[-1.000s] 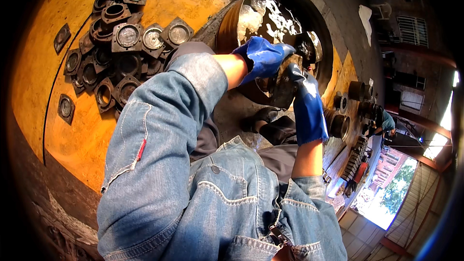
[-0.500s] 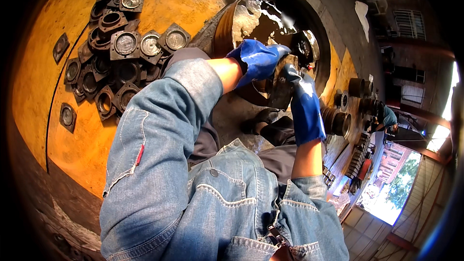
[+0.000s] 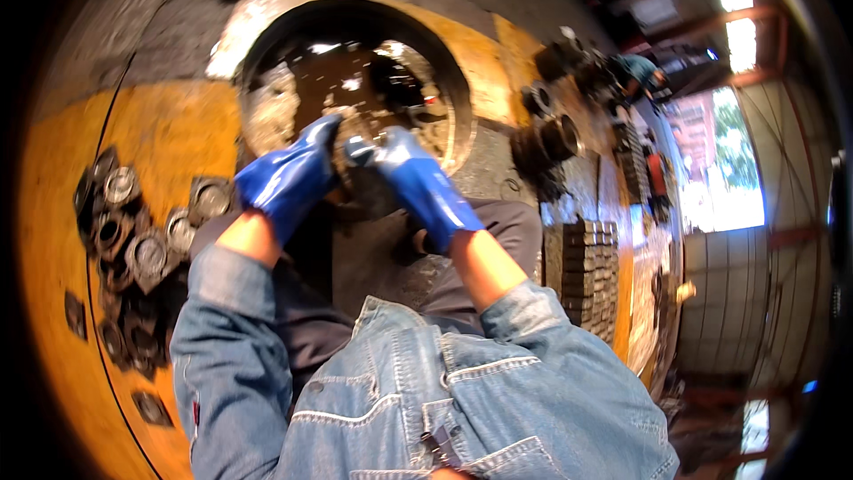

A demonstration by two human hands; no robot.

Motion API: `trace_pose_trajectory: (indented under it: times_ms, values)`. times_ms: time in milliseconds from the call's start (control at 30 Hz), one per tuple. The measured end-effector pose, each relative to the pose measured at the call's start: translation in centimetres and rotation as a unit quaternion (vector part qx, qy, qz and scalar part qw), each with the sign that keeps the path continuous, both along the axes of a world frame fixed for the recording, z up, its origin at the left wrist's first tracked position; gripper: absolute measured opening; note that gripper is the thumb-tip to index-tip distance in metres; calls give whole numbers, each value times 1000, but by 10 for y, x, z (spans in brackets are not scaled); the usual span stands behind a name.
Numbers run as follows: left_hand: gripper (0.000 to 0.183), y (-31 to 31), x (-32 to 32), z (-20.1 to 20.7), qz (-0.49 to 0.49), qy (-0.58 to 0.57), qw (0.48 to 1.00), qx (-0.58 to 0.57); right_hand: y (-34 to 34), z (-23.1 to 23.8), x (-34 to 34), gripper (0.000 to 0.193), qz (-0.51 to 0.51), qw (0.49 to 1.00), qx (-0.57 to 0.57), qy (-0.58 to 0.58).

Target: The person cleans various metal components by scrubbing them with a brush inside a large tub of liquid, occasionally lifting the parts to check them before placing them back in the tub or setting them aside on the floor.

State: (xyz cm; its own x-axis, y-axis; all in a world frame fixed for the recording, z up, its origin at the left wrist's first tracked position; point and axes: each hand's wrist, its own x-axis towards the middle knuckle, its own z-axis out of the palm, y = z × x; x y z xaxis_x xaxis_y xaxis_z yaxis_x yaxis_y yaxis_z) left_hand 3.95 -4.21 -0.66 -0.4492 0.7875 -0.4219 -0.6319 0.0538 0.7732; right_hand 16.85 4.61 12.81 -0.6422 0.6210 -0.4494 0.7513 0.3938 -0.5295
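Note:
My left hand (image 3: 298, 162), in a blue rubber glove, and my right hand (image 3: 410, 169), gloved alike, are close together over the near rim of a round tub (image 3: 458, 93). Fingers of both are curled at the sides of a dark, squarish metal part (image 3: 366, 191) between them. Motion blur and the gloves hide much of its shape. Murky brown liquid (image 3: 324, 84) with pale foam fills the tub. A dark part (image 3: 395, 80) shows in the liquid toward the right side.
At the left, square flanged metal parts (image 3: 147, 253) lie heaped on the yellow floor, with a loose one (image 3: 151, 409) nearer me. Dark cylinders (image 3: 546, 138) and stacked metal blocks (image 3: 591, 276) stand at the right. Another person (image 3: 638, 73) is bent over farther off.
The view has swung right, so tub and heap sit farther left. The metal part, seen tilted between my gloves before, is now lower and more blurred, with my hands farther apart.

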Motion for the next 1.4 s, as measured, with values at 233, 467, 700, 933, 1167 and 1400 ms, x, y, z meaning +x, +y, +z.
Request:
trace_pose_trajectory:
  times_ms: [233,467,700,933,1167,1400]
  values:
    - [39,28,0,7,63,-261,963,-28,-8,17,22,60,-35,997,11,67]
    - [44,20,18,26,48,-284,957,-27,1,-2,28,63,-32,999,-23,32]
    - [46,27,8,-27,-46,-243,966,77,-5,18,43,62,-29,999,12,43]
    - [48,24,-19,-56,62,-142,988,-28,-9,17,28,68,-8,997,-1,79]
    - [49,18,35,72,104,-221,968,-66,-9,22,35,69,-23,997,9,69]
    - [39,25,12,34,88,-185,976,-76,-1,-2,18,68,-2,991,62,121]
